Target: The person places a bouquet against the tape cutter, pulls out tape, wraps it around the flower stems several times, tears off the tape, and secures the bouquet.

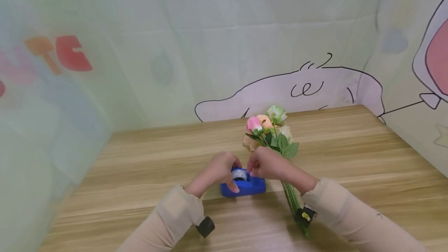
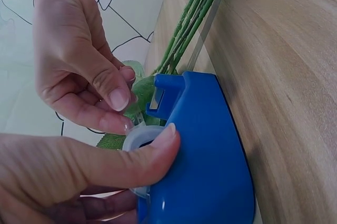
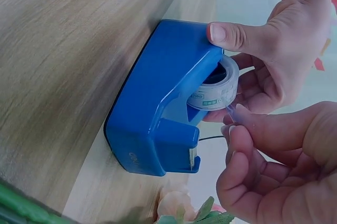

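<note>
A blue tape dispenser (image 1: 250,187) stands on the table with a roll of clear tape (image 3: 221,89) seated in it. My left hand (image 1: 221,168) grips the dispenser across its body, thumb on the near side and fingers on the far side, around the roll. Just above the roll, my right hand (image 1: 269,164) pinches the tape's loose end (image 3: 232,111) between thumb and forefinger. The dispenser's toothed cutter (image 3: 192,158) sits at its right end, close to the right hand. In the left wrist view a short strip runs from the roll up to the right fingertips.
A bunch of artificial flowers (image 1: 266,123) in pink, orange, cream and green lies to the right, its green stems (image 1: 289,197) passing under the right forearm. The wooden table (image 1: 157,158) ends at a printed cloth backdrop (image 1: 175,49) behind and at both sides.
</note>
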A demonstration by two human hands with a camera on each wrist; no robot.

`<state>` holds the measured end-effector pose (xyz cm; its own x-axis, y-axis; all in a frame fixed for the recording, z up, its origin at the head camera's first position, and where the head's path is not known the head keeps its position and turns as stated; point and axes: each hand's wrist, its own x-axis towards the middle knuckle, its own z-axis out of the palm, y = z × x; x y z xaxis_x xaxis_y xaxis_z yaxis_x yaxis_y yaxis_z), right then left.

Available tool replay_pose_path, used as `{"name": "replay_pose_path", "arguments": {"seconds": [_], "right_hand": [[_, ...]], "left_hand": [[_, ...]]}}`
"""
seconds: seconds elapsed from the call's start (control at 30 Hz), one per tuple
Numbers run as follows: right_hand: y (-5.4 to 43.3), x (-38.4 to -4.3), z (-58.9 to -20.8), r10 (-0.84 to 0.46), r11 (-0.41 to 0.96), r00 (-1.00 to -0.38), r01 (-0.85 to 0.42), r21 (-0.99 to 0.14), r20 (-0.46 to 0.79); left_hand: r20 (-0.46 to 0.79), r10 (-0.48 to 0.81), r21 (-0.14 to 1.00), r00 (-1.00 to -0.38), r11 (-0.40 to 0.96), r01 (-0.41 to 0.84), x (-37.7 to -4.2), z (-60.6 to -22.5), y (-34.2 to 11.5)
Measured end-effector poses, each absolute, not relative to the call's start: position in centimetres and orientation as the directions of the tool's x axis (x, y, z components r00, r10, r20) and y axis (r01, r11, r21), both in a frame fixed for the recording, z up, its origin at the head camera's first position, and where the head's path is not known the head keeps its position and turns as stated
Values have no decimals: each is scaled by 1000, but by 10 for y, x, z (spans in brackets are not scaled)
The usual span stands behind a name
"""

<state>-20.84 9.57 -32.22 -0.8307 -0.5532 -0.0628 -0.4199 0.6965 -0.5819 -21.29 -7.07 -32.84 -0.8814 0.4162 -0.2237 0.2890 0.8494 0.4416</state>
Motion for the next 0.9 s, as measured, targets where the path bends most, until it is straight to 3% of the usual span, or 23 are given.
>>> {"name": "replay_pose_path", "arguments": {"seconds": [0.3, 0.9], "right_hand": [[95, -209, -319, -526, 703, -843, -353, -618, -117], [98, -209, -317, -557, 678, -820, -361, -640, -128]], "left_hand": [[-234, 404, 451, -884, 851, 269, -213, -327, -71], [-232, 407, 441, -884, 854, 277, -212, -327, -71]]}}
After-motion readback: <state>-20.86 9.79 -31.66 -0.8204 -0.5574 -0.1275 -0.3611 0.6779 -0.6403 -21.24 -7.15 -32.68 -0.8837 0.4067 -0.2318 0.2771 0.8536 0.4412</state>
